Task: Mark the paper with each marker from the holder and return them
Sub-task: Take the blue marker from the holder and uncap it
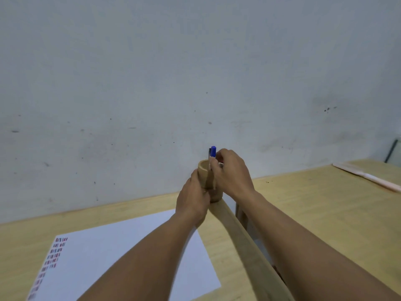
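Item: blue marker point(213, 151), upright, long axis vertical over holder point(206, 174). My right hand point(231, 174) fingers pinch it; my left hand point(193, 200) grips the holder beside paper point(121, 253).

Holder point(206, 177) right of paper point(130, 246)

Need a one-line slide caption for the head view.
Left hand steadies wooden holder; right hand grips blue-capped marker; marked paper nearby.
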Tool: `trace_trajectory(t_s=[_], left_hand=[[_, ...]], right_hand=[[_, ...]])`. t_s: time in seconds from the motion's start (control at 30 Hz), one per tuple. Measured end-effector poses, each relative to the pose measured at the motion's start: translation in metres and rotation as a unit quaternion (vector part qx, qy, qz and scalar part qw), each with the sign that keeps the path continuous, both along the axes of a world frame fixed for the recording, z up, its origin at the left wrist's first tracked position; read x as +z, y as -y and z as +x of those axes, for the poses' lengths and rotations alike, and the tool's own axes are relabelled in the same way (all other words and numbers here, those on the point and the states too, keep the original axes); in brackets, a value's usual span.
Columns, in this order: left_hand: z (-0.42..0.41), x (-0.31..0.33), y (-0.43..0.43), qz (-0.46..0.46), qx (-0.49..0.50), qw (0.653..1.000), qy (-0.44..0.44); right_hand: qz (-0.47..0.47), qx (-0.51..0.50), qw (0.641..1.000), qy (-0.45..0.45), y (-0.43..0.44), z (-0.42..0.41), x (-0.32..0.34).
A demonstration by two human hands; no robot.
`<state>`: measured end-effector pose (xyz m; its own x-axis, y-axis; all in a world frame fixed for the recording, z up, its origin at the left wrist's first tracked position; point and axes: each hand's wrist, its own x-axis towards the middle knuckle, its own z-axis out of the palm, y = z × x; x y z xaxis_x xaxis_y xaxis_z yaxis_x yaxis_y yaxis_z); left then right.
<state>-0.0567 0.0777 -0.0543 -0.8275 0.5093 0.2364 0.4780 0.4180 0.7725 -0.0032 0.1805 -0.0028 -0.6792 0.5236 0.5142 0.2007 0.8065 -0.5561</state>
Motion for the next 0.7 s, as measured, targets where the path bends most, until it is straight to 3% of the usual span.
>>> trace_trajectory(t_s=[0.27, 0.4, 0.7], left_hand=[[-0.001, 0.007, 0.008, -0.029, 0.001, 0.999, 0.019], [0.000, 0.021, 0.025, -0.036, 0.013, 0.999, 0.001], [0.021, 0.083, 0.096, 0.137, 0.074, 0.986, -0.066]], right_hand=[[-0.038, 0.057, 0.994, -0.090, 0.019, 0.012, 0.036], [-0.012, 0.076, 0.993, -0.085, 0.031, 0.017, 0.051], [0.138, 0.083, 0.987, -0.010, 0.070, 0.038, 0.069]])
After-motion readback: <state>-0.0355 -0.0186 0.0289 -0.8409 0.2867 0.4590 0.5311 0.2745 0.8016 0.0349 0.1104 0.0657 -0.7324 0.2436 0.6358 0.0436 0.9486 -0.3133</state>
